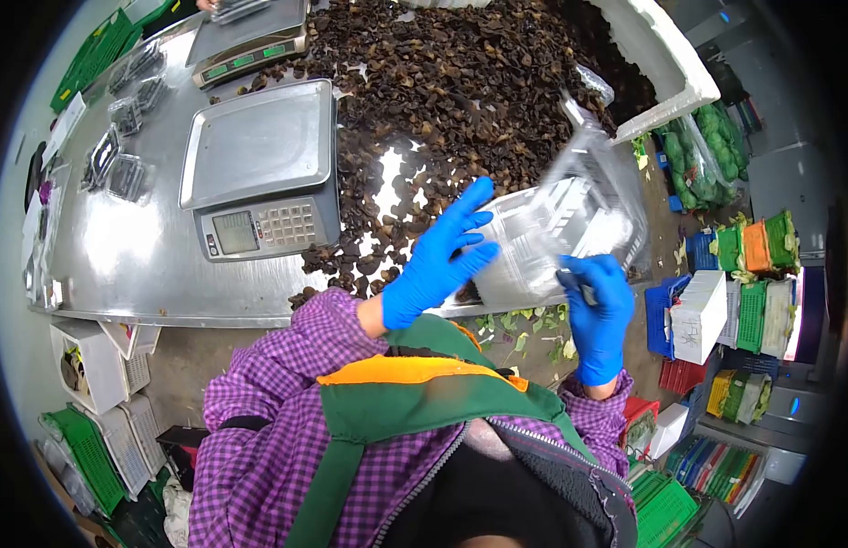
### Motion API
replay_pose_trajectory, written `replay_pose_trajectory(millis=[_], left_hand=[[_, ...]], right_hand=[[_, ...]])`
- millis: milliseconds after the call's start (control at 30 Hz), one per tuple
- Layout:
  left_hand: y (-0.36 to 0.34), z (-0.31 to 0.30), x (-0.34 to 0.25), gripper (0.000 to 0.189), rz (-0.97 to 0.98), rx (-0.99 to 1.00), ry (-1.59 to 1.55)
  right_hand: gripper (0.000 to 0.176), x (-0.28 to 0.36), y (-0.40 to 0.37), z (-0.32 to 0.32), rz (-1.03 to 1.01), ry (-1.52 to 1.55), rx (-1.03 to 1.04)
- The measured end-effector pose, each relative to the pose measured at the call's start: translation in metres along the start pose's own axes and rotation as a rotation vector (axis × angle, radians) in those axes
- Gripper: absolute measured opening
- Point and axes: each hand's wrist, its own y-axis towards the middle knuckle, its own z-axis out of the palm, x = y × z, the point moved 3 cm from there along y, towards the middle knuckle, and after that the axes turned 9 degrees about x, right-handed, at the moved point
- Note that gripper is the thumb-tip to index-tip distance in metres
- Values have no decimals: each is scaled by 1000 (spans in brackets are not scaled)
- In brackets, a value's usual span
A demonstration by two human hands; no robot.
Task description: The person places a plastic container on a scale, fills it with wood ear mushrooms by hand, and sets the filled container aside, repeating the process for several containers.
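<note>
My left hand point(439, 262), in a blue glove, has its fingers spread and holds nothing; it is just left of a stack of clear plastic containers point(511, 239). The stack lies at the table's front edge, partly inside a clear plastic bag point(625, 187), and is smeared by motion. My right hand point(599, 309), also gloved in blue, is curled with thumb and fingers together at the stack's lower right edge. What those fingers pinch, if anything, is hidden. Behind both hands spreads a heap of dark brown wood ear mushrooms point(451, 82).
A digital scale point(259, 151) with a bare metal pan stands left of the mushrooms, a second scale point(250, 44) behind it. Small clear containers point(127, 176) lie on the metal table point(168, 288) at left. A white foam box point(666, 55) is at back right. Coloured crates point(753, 315) line the right.
</note>
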Motion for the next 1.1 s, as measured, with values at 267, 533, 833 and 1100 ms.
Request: replay_pose_trajectory(millis=[267, 533, 833, 1100], left_hand=[[-37, -107, -33, 62, -115, -387, -116], [-109, -197, -91, 55, 37, -856, 274], [-117, -295, -71, 52, -121, -1045, 192], [-110, -329, -46, 44, -139, -1045, 311]], right_hand=[[38, 66, 74, 91, -589, -77, 501], [66, 7, 244, 160, -38, 608, 424], [127, -197, 415, 311, 565, 116, 155], [56, -139, 366, 394, 296, -37, 474]])
